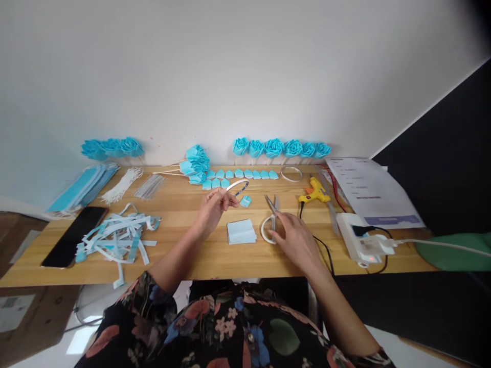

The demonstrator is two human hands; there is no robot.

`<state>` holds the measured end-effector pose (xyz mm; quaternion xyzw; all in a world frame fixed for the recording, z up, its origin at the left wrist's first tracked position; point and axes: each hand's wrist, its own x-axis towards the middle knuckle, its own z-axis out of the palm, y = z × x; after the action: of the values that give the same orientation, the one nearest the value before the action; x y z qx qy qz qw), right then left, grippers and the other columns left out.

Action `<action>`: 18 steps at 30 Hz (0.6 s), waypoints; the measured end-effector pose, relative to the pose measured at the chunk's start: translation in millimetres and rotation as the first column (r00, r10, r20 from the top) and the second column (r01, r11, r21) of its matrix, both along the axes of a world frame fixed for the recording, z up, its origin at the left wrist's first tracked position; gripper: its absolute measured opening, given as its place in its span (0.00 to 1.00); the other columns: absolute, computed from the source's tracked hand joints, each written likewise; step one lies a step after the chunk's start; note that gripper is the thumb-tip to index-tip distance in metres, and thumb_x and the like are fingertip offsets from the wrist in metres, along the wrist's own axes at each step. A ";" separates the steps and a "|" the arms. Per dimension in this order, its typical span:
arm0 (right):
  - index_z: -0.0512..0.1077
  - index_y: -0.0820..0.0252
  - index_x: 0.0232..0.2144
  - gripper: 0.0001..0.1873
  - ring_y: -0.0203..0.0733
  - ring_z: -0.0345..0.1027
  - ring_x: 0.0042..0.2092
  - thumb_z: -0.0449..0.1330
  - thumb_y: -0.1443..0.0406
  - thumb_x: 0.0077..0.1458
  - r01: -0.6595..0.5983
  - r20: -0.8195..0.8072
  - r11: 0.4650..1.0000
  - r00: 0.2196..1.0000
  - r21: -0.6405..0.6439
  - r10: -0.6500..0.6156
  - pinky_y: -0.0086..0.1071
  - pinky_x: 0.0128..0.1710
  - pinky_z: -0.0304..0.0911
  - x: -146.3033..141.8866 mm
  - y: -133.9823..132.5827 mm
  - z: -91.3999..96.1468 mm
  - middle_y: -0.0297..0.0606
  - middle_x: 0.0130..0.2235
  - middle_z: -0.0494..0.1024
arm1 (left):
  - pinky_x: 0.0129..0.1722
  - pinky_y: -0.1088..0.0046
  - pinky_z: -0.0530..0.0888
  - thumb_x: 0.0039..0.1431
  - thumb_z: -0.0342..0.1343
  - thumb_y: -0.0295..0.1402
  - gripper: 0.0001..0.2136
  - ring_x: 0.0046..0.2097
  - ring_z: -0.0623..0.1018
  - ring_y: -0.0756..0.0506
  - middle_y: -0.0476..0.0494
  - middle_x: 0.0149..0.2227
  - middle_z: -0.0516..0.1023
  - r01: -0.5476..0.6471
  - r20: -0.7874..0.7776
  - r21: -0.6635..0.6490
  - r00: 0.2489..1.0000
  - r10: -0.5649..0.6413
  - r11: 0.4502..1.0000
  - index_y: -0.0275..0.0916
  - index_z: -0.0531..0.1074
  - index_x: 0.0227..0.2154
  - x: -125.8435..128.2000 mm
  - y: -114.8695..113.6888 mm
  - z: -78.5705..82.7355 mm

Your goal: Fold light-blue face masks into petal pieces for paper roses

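My left hand (218, 205) pinches a narrow roll of tape (238, 185), held up on edge above the table. Just right of those fingers lies a small folded blue petal (246, 201). My right hand (293, 236) has its fingers on the scissors (273, 205) near the pivot. Their blades point away from me, and a pale handle loop (267, 231) shows beside the thumb. Between my hands sits a stack of pale blue fabric squares (241, 232). Behind them, folded blue petals (256, 175) stand in rows.
Blue fabric flowers (274, 148) line the wall. A second tape roll (291, 174), a yellow glue gun (315, 191) and a power strip (355, 237) are on the right. To the left are cut strips (115, 237), a phone (74, 237) and face masks (84, 187).
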<state>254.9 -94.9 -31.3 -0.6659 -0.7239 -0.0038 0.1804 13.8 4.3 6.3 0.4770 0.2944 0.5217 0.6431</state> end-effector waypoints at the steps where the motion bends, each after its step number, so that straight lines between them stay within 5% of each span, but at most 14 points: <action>1: 0.68 0.60 0.56 0.23 0.58 0.70 0.54 0.58 0.62 0.59 -0.002 0.001 1.000 1.000 -0.003 0.002 0.49 0.54 0.67 0.2 0.0 0.3 0.52 0.53 0.75 | 0.40 0.69 0.72 0.60 0.56 0.46 0.23 0.34 0.76 0.46 0.45 0.21 0.70 0.000 0.006 0.011 1.000 0.000 1.000 0.38 0.64 0.14 -0.4 0.3 -0.5; 5: 0.68 0.60 0.56 0.24 0.56 0.70 0.54 0.54 0.69 0.56 -0.032 0.008 0.999 0.999 -0.030 0.032 0.48 0.54 0.67 2.9 -1.3 3.6 0.50 0.55 0.74 | 0.36 0.70 0.72 0.61 0.57 0.47 0.23 0.32 0.76 0.46 0.49 0.17 0.64 0.034 0.086 -0.008 0.996 -0.033 0.999 0.38 0.66 0.16 -0.3 1.0 -1.5; 10: 0.68 0.59 0.56 0.25 0.56 0.70 0.53 0.54 0.71 0.54 -0.009 0.036 1.000 0.999 -0.023 0.010 0.46 0.54 0.67 6.5 -5.0 4.7 0.50 0.53 0.75 | 0.34 0.70 0.73 0.56 0.63 0.47 0.17 0.33 0.76 0.47 0.51 0.22 0.70 0.094 0.133 -0.079 0.988 -0.083 0.992 0.38 0.76 0.38 0.7 1.0 -0.3; 14: 0.68 0.62 0.55 0.23 0.57 0.71 0.50 0.56 0.66 0.58 0.038 0.054 0.999 0.998 -0.019 -0.037 0.46 0.50 0.69 9.6 -8.7 2.8 0.52 0.50 0.76 | 0.36 0.71 0.73 0.52 0.67 0.42 0.17 0.34 0.75 0.49 0.45 0.32 0.77 0.154 0.148 -0.114 0.980 -0.136 0.982 0.35 0.78 0.41 1.8 1.7 0.1; 18: 0.69 0.65 0.55 0.23 0.56 0.71 0.49 0.58 0.66 0.57 0.025 0.069 0.998 0.997 -0.051 -0.022 0.46 0.50 0.67 12.0 -7.2 4.0 0.52 0.47 0.78 | 0.36 0.70 0.71 0.54 0.65 0.39 0.16 0.31 0.74 0.48 0.48 0.24 0.73 0.140 0.170 -0.114 0.978 -0.119 0.984 0.33 0.77 0.42 3.4 1.3 1.6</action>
<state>266.9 -102.1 -27.3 -0.6784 -0.7216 -0.0099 0.1380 17.2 5.5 7.9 0.4095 0.2413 0.4963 0.7265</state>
